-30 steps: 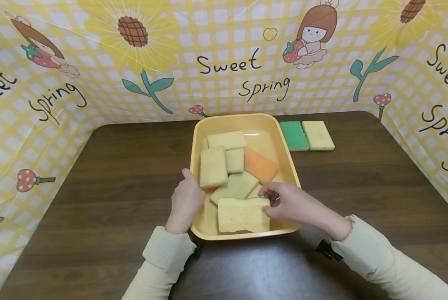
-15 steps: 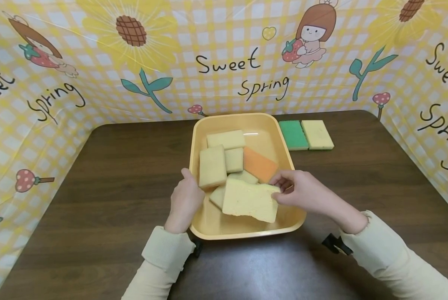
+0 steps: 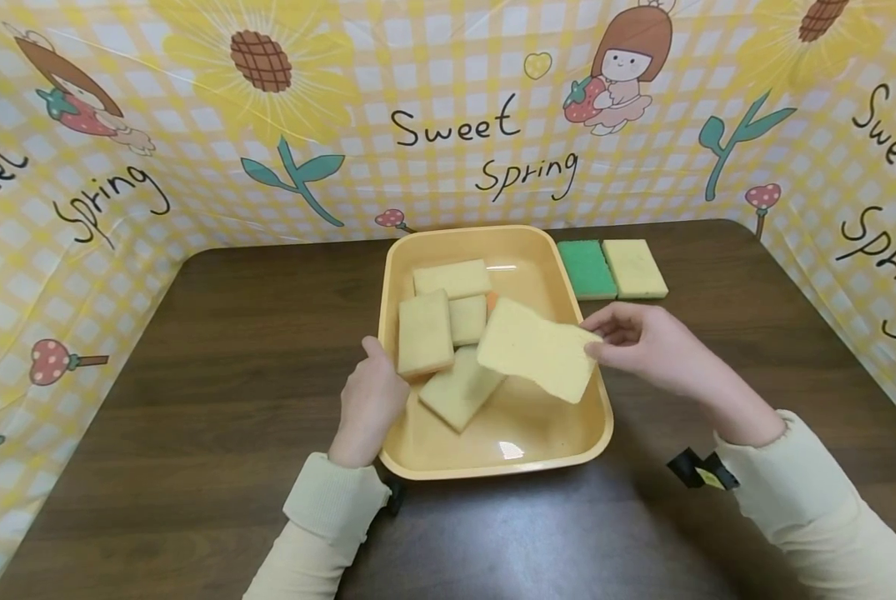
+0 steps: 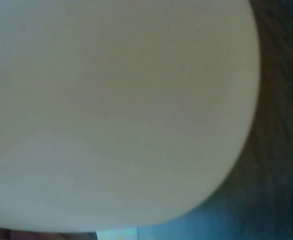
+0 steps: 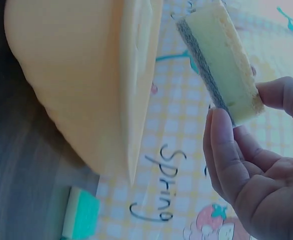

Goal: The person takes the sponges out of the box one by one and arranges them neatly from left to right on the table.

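My right hand (image 3: 643,346) pinches one end of a pale yellow sponge (image 3: 538,346) between thumb and fingers, above the right side of the yellow plastic tray (image 3: 496,471). In the right wrist view the held sponge (image 5: 219,65) shows a dark grey scouring layer on one face, with the fingers on that side and the thumb opposite. My left hand (image 3: 372,404) grips the tray's left rim. Inside the tray lie several pale yellow sponges (image 3: 425,333), and a sliver of an orange sponge (image 3: 492,302) shows behind the lifted one.
Behind the tray's right side, a green sponge (image 3: 587,271) and a yellow sponge (image 3: 635,268) lie side by side on the dark wooden table (image 3: 192,400). A yellow checked cloth (image 3: 448,83) hangs around the back and sides. The tray's wall fills most of the left wrist view.
My right hand has lifted the sponge from the tray's front, carrying it back and to the right and tilting its yellow face upward. The left hand stays at the rim.
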